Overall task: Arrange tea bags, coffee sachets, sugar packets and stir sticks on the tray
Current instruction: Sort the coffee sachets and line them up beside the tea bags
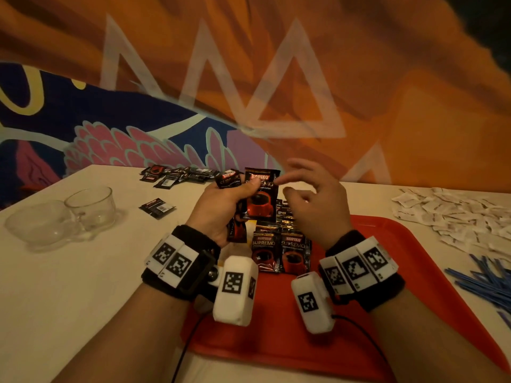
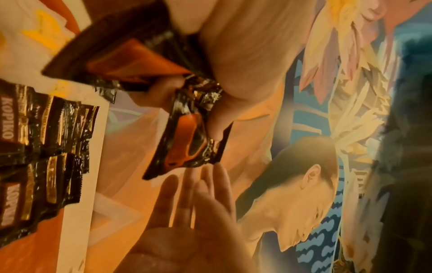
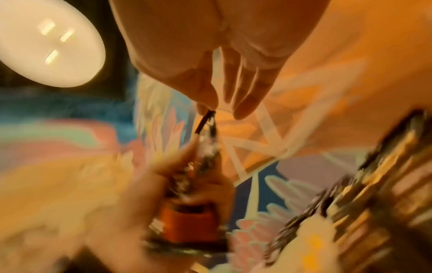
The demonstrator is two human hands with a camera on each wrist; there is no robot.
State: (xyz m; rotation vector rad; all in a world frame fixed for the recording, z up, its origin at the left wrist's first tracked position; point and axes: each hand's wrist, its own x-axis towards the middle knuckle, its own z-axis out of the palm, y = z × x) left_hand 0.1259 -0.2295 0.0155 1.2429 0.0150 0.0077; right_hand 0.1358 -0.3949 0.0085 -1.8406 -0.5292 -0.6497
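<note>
My left hand [image 1: 235,200] grips a small bunch of black-and-red coffee sachets [image 1: 260,197] upright above the far edge of the red tray [image 1: 401,272]. Its thumb presses the front sachet [image 2: 187,140]. My right hand [image 1: 307,189] hovers just to the right with fingers [image 2: 210,184] straight and spread, their tips at the sachet's top edge [image 3: 208,118], holding nothing. Two rows of overlapping coffee sachets [image 1: 279,252] lie on the tray below my hands. White sugar packets [image 1: 456,219] and blue stir sticks [image 1: 486,283] lie on the table right of the tray.
Two glass cups [image 1: 88,205] stand on the white table at the left. More coffee sachets [image 1: 177,175] lie scattered along the far edge by the painted wall, and a single one [image 1: 157,208] lies nearer. The tray's near part is bare.
</note>
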